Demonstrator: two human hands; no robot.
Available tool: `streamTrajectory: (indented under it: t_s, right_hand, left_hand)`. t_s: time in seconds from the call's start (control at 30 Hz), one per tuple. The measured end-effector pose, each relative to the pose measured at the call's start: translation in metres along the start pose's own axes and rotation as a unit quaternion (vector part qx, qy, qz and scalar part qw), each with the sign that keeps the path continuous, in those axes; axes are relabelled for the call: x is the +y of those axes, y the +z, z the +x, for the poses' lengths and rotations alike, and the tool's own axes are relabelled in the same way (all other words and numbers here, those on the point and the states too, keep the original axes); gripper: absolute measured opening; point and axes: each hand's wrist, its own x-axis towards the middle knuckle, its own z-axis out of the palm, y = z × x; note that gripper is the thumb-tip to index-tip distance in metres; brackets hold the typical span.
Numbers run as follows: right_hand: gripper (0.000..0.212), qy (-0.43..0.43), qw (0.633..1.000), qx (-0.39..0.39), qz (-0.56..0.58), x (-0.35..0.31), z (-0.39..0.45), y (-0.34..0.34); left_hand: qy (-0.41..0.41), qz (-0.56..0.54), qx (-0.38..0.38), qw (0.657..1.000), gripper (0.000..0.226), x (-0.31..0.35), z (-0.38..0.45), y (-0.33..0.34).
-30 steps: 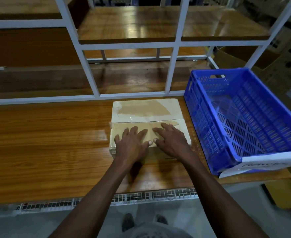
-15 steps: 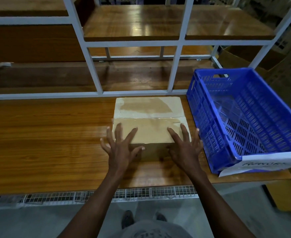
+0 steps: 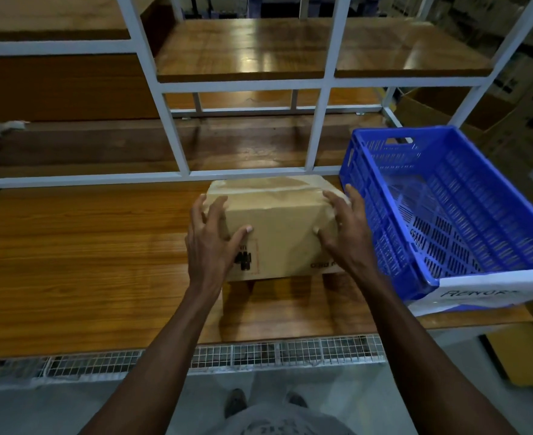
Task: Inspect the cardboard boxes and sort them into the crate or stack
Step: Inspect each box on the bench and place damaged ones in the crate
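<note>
A brown cardboard box [image 3: 282, 227] with tape across its top is held up off the wooden bench, its printed front face tipped toward me. My left hand [image 3: 210, 243] grips its left side, thumb on the front face. My right hand [image 3: 345, 230] grips its right side the same way. A blue slatted plastic crate [image 3: 466, 215] stands on the bench just right of the box, with nothing inside it.
The wooden bench [image 3: 86, 262] stretches left of the box. A white metal shelf frame [image 3: 171, 127] rises behind it with wooden shelves. A white label [image 3: 485, 293] hangs on the crate's near wall. Stacked cartons [image 3: 529, 98] fill the far right.
My hands slid from the box's top to its two sides and lifted it, tipping the front face up toward me.
</note>
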Motion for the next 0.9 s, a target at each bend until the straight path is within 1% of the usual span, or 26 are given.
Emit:
streamTrajectory:
  t_s: [0.1,0.17,0.27,0.3,0.37,0.43,0.5,0.57,0.63,0.73,0.8,0.87,0.9]
  right_hand:
    - [0.075,0.002,1.0,0.011,0.017,-0.014,0.018,-0.011]
    - [0.068,0.011,0.999,0.018,0.029,-0.021,0.027,-0.016]
    - [0.051,0.006,1.0,0.019,0.014,-0.026,0.035,-0.016]
    - [0.049,0.006,1.0,0.016,-0.001,-0.027,0.038,-0.016]
    - [0.052,0.019,0.999,-0.014,-0.042,-0.029,0.045,-0.014]
    - [0.061,0.036,0.993,-0.062,-0.095,-0.031,0.055,-0.01]
    - [0.066,0.043,0.985,-0.092,-0.142,-0.034,0.065,-0.004]
    - [0.065,0.054,0.981,-0.1,-0.158,-0.038,0.076,0.001]
    - [0.063,0.064,0.979,-0.102,-0.165,-0.043,0.088,0.005]
    - [0.062,0.077,0.972,-0.126,-0.181,-0.045,0.102,0.01]
    - [0.063,0.082,0.969,-0.134,-0.188,-0.043,0.108,0.011]
    - [0.064,0.087,0.968,-0.146,-0.187,-0.042,0.114,0.012]
    - [0.064,0.088,0.966,-0.154,-0.191,-0.042,0.117,0.012]
  left_hand:
    - [0.001,-0.013,0.014,1.0,0.066,0.01,0.02,-0.006]
    - [0.004,-0.015,0.011,1.0,0.061,0.013,0.032,-0.007]
    - [-0.001,-0.006,-0.004,1.0,0.07,0.017,0.047,-0.009]
    - [-0.003,-0.003,-0.01,1.0,0.073,0.019,0.051,-0.009]
    - [-0.001,0.029,-0.026,0.999,0.068,0.024,0.058,-0.007]
    - [0.0,0.068,-0.056,0.996,0.06,0.028,0.068,-0.004]
    - [-0.012,0.087,-0.099,0.991,0.062,0.027,0.083,0.0]
    - [-0.02,0.106,-0.145,0.983,0.069,0.024,0.102,0.002]
    - [-0.028,0.121,-0.173,0.977,0.072,0.024,0.117,0.003]
    - [-0.033,0.156,-0.176,0.972,0.058,0.034,0.122,0.007]
    - [-0.005,0.194,-0.156,0.969,0.048,0.043,0.117,0.015]
    - [0.013,0.21,-0.153,0.966,0.048,0.045,0.111,0.021]
    - [0.013,0.216,-0.161,0.963,0.053,0.044,0.11,0.023]
